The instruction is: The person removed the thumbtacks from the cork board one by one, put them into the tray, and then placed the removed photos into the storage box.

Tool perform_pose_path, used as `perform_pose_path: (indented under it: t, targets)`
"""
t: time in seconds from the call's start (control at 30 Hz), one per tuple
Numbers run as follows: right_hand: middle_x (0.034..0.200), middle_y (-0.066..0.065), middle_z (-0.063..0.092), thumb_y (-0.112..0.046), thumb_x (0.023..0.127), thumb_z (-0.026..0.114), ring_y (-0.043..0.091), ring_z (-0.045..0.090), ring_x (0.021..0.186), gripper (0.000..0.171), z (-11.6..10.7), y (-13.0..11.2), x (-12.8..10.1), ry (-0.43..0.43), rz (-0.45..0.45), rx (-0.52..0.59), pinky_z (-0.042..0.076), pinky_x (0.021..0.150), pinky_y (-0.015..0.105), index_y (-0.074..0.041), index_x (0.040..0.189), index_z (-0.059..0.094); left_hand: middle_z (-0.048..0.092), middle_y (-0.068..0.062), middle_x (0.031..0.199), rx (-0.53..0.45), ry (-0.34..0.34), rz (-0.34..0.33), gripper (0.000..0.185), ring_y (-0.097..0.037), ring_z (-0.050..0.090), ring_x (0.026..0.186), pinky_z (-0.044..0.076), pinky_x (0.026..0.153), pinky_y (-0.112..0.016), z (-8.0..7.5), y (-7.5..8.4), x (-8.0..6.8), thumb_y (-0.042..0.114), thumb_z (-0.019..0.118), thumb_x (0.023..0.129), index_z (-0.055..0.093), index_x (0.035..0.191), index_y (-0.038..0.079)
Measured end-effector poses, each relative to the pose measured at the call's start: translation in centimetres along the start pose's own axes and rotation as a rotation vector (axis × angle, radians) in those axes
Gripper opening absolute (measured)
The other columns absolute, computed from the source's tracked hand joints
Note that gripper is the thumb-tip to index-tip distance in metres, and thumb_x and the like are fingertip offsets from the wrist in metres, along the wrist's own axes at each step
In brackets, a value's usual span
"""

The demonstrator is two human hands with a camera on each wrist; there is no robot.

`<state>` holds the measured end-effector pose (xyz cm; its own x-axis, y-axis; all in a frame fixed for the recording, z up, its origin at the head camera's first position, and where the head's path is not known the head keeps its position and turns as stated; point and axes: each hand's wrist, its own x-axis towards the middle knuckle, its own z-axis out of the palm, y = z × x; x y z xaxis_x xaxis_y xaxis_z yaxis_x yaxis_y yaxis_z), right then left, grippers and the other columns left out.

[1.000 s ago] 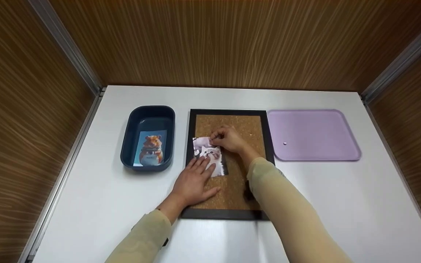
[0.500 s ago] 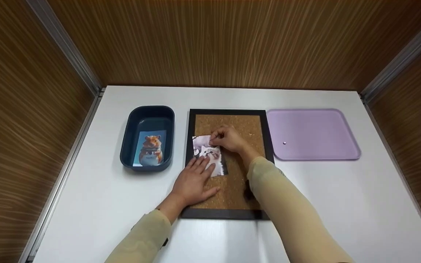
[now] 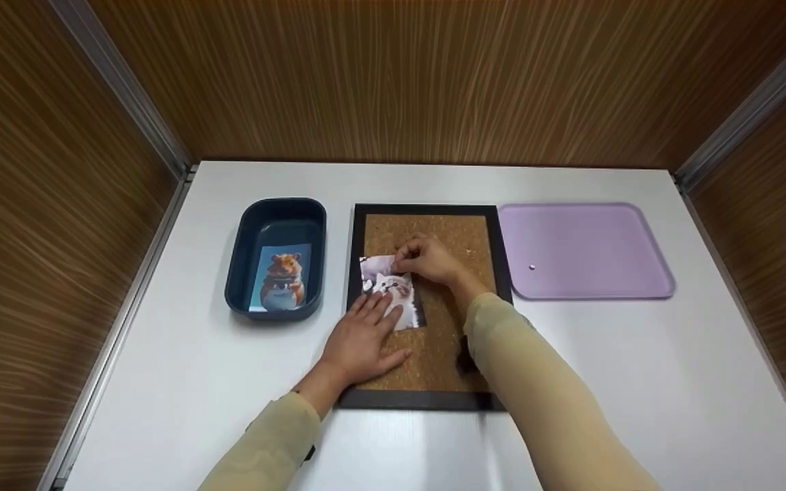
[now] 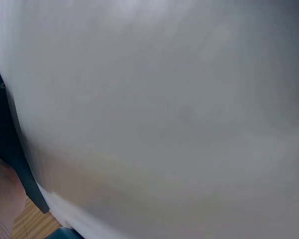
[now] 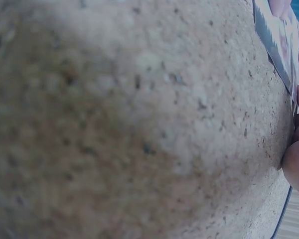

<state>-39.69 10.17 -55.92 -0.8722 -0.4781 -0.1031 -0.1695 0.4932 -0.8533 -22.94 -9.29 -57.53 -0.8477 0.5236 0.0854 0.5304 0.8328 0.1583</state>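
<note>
Your kitten photo (image 3: pixel 391 290) lies flat on the cork board (image 3: pixel 458 239), and your left hand (image 3: pixel 364 335) presses its near edge with straight fingers (image 3: pixel 381 303) lying close together. Your right hand (image 3: pixel 427 259) sits at the photo's far corner with fingers curled together as if pinching something there, though you cannot tell what they clamp. Left of your left fingers, the blue tub (image 3: pixel 277 218) holds 1 hamster photo (image 3: pixel 282 276); right of your right fingers, well apart, lies the purple tray (image 3: pixel 591 239) with 1 pin (image 3: pixel 533 267).
</note>
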Motion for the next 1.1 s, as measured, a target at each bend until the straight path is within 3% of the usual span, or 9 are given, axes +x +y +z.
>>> perform_pose_path:
  t: [0.5,0.57,0.67,0.77,0.83,0.93,1.1]
  targets:
    - [0.127,0.012,0.069,-0.009,0.093,0.083,0.026,0.058,0.123,0.005,-0.3,-0.1,-0.4,0.009,-0.044,0.125,0.04,0.116,0.044,-0.006,0.093,0.079,0.036,-0.011,0.17,-0.002,-0.02,-0.017,0.082,-0.029,0.032,0.158,0.019,0.13,-0.046,0.1,-0.1,0.0,0.072,0.045,0.102,0.047,0.162,0.016]
    - [0.119,0.012,0.071,-0.007,0.093,0.082,0.024,0.061,0.115,0.004,-0.4,-0.1,-0.5,0.022,-0.068,0.146,0.044,0.109,0.04,-0.005,0.092,0.079,0.036,-0.011,0.17,-0.002,-0.023,-0.016,0.082,-0.029,0.031,0.158,0.019,0.13,-0.046,0.1,-0.1,0.0,0.071,0.044,0.102,0.046,0.162,0.016]
    - [0.105,0.009,0.071,-0.003,0.092,0.082,0.02,0.062,0.095,0.003,-0.8,-0.5,-0.8,0.033,-0.082,0.188,0.051,0.086,0.031,-0.004,0.092,0.078,0.036,-0.011,0.17,-0.005,-0.017,-0.009,0.081,-0.029,0.032,0.157,0.02,0.13,-0.046,0.1,0.0,0.1,0.07,0.045,0.102,0.046,0.162,0.016]
    - [0.095,0.005,0.069,-0.002,0.092,0.081,0.018,0.059,0.077,0.004,-1.5,-1.2,-1.4,0.038,-0.065,0.237,0.05,0.065,0.028,-0.003,0.093,0.078,0.037,-0.011,0.17,-0.01,-0.009,-0.007,0.08,-0.03,0.033,0.157,0.021,0.13,-0.047,0.1,0.0,0.2,0.069,0.046,0.102,0.047,0.162,0.016]
    - [0.093,0.005,0.069,-0.001,0.092,0.081,0.019,0.057,0.072,0.004,-2.1,-1.6,-1.8,0.038,-0.05,0.266,0.049,0.059,0.028,-0.002,0.094,0.078,0.036,-0.01,0.17,-0.01,-0.016,-0.013,0.081,-0.029,0.032,0.157,0.02,0.13,-0.046,0.0,0.1,0.1,0.07,0.045,0.102,0.046,0.163,0.017]
    - [0.1,0.012,0.071,0.001,0.092,0.08,0.021,0.062,0.081,0.004,-3.2,-2.0,-2.4,0.034,-0.066,0.252,0.053,0.066,0.029,0.001,0.095,0.077,0.035,-0.01,0.171,-0.014,-0.029,-0.023,0.082,-0.029,0.031,0.158,0.019,0.13,-0.046,-0.1,0.1,0.1,0.071,0.043,0.102,0.045,0.163,0.017]
    - [0.124,0.026,0.07,-0.002,0.091,0.083,0.023,0.064,0.113,0.008,-5.3,-2.0,-3.4,0.059,-0.136,0.142,0.052,0.099,0.035,0.002,0.093,0.077,0.034,-0.01,0.171,-0.023,-0.033,-0.033,0.082,-0.029,0.03,0.158,0.018,0.13,-0.046,-0.2,0.2,0.1,0.072,0.042,0.102,0.046,0.163,0.017]
